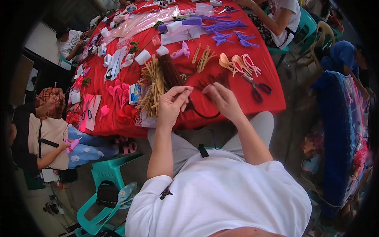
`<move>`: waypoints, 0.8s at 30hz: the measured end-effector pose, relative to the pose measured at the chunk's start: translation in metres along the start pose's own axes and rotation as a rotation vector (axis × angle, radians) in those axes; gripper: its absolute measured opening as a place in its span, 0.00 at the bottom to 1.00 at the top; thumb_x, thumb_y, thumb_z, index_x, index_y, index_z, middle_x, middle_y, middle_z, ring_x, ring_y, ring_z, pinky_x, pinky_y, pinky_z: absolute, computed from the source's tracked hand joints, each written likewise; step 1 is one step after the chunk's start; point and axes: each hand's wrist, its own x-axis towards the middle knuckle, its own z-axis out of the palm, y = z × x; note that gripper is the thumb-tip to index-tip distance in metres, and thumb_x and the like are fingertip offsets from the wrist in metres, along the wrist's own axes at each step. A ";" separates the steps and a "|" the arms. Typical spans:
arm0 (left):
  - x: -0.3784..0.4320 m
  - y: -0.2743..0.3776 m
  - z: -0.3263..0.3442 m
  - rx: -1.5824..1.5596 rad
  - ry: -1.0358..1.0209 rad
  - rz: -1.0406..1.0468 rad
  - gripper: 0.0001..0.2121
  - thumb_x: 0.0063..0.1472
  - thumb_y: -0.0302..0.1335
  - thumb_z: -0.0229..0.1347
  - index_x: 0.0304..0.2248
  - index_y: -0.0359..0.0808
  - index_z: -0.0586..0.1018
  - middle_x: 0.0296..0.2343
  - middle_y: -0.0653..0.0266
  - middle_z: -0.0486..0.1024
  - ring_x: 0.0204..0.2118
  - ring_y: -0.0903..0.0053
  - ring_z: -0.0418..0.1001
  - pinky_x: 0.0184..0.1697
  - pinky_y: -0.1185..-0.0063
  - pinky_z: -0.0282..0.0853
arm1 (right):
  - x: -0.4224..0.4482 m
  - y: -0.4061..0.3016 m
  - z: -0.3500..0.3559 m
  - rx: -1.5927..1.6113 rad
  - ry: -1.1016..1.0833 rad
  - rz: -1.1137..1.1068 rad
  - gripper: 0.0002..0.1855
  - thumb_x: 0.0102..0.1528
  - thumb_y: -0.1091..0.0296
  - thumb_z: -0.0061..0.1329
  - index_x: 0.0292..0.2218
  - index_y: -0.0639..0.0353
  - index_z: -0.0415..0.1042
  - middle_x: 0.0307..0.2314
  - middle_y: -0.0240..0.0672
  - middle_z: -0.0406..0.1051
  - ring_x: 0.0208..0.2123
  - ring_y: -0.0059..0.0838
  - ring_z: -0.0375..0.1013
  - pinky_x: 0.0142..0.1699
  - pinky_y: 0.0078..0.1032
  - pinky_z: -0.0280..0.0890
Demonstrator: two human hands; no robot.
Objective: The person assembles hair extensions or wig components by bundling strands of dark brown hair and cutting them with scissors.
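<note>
My left hand (174,102) has thumb and fingers pinched together, with a dark brown pipe cleaner (207,117) that seems to come from them. It curves below both hands towards my right wrist. Across a small gap, my right hand (223,99) has thumb and forefinger close together; whether it holds anything cannot be made out. Just beyond my left hand lie a bundle of dark brown pipe cleaners (170,71) and a bundle of tan ones (153,89). More dark brown pieces (217,79) lie behind my right hand.
Scissors (257,89), bent peach and pink pipe-cleaner pieces (237,62), a pink glue gun (182,51) and purple pieces (222,38) lie on the red tablecloth (266,102). Left of my hands is a small box (134,94). Other people are around the table; one holds a glue gun (72,145).
</note>
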 end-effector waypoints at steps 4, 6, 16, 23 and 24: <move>0.002 0.002 0.005 -0.086 -0.055 -0.113 0.09 0.62 0.23 0.56 0.41 0.29 0.80 0.28 0.66 0.78 0.21 0.91 0.68 0.19 0.90 0.60 | -0.005 -0.017 0.004 -0.186 -0.132 -0.057 0.13 0.65 0.64 0.39 0.38 0.66 0.70 0.26 0.43 0.73 0.27 0.33 0.71 0.35 0.28 0.65; 0.002 0.003 0.004 -0.096 -0.084 -0.108 0.10 0.61 0.23 0.57 0.42 0.30 0.80 0.27 0.66 0.78 0.20 0.91 0.68 0.18 0.91 0.59 | -0.007 -0.023 0.006 -0.182 -0.180 -0.069 0.13 0.65 0.64 0.40 0.38 0.67 0.69 0.29 0.46 0.75 0.30 0.39 0.74 0.38 0.30 0.66; -0.002 0.015 0.006 -0.061 -0.146 -0.095 0.10 0.62 0.24 0.57 0.42 0.32 0.79 0.22 0.70 0.76 0.16 0.91 0.65 0.17 0.91 0.57 | -0.008 -0.028 0.009 -0.225 -0.238 -0.060 0.14 0.65 0.64 0.40 0.37 0.67 0.69 0.30 0.47 0.74 0.34 0.43 0.75 0.39 0.32 0.67; -0.002 0.013 0.008 -0.058 -0.067 -0.071 0.07 0.61 0.23 0.57 0.38 0.31 0.80 0.23 0.69 0.76 0.18 0.91 0.68 0.17 0.90 0.60 | -0.009 -0.027 0.015 -0.232 -0.180 -0.071 0.11 0.63 0.65 0.44 0.38 0.65 0.69 0.28 0.47 0.70 0.31 0.43 0.69 0.36 0.32 0.65; -0.001 0.011 0.005 -0.064 -0.032 -0.066 0.06 0.60 0.24 0.58 0.37 0.31 0.81 0.23 0.68 0.76 0.19 0.90 0.68 0.18 0.90 0.61 | -0.010 -0.032 0.018 -0.228 -0.152 -0.036 0.11 0.61 0.65 0.46 0.37 0.64 0.70 0.31 0.48 0.72 0.35 0.49 0.73 0.39 0.35 0.67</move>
